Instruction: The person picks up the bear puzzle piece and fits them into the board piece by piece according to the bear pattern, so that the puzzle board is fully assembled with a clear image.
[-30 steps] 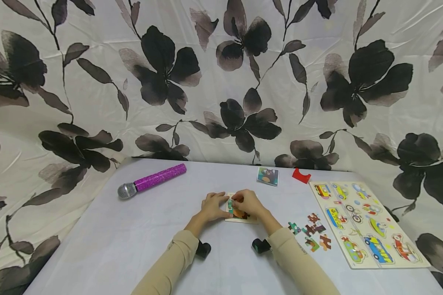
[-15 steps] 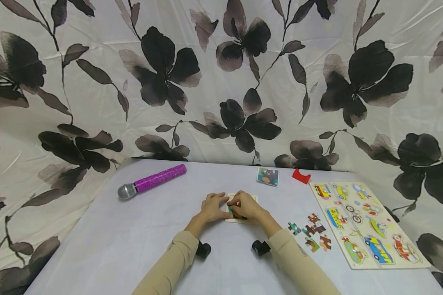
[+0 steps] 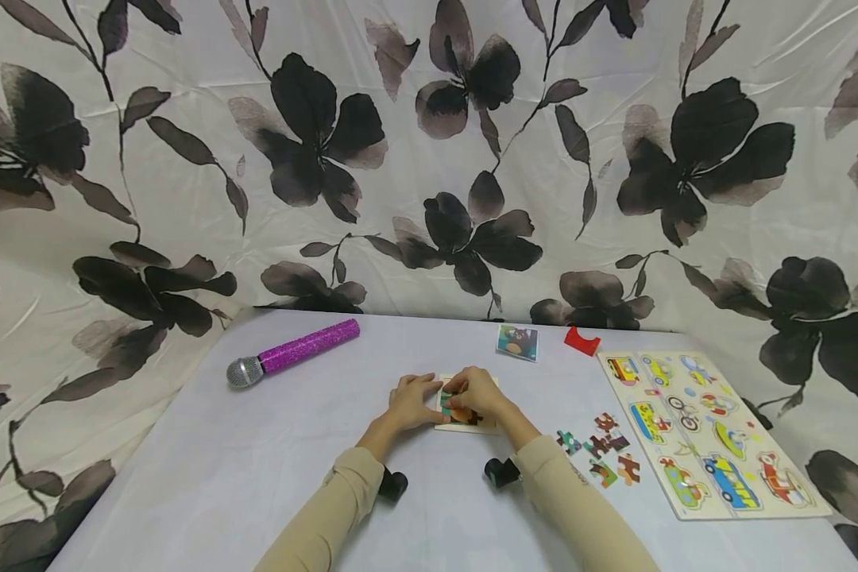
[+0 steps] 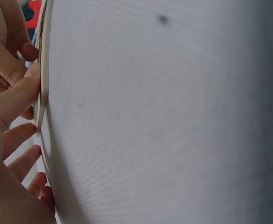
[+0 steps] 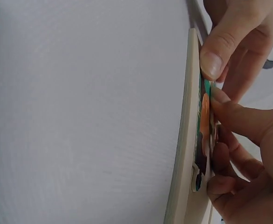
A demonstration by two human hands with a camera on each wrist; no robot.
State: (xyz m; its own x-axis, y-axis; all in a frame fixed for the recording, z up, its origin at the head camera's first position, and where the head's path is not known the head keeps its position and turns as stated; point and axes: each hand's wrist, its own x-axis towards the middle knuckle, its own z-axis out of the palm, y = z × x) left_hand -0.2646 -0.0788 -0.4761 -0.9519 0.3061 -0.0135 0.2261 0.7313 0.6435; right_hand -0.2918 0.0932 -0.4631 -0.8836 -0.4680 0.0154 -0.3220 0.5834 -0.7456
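Observation:
A small wooden puzzle board with a picture in orange, green and dark brown lies on the white-covered table between both hands. The left hand rests at its left side, the thumb pressing the near rim and the other fingers spread along the side. From the right, the right hand reaches over the board with curled fingers. In the right wrist view its thumb and fingers pinch a puzzle piece at the board's face; a green part shows, the rest is hidden. An orange bear picture is visible beside it.
Several loose puzzle pieces lie right of the right hand. Farther right is a large vehicle puzzle board. A picture card and a red piece lie at the back. A purple glitter microphone lies back left.
The right hand's fingers shift slightly over the board, and more of the orange picture shows than half a second ago. The left hand stays at the board's left side.

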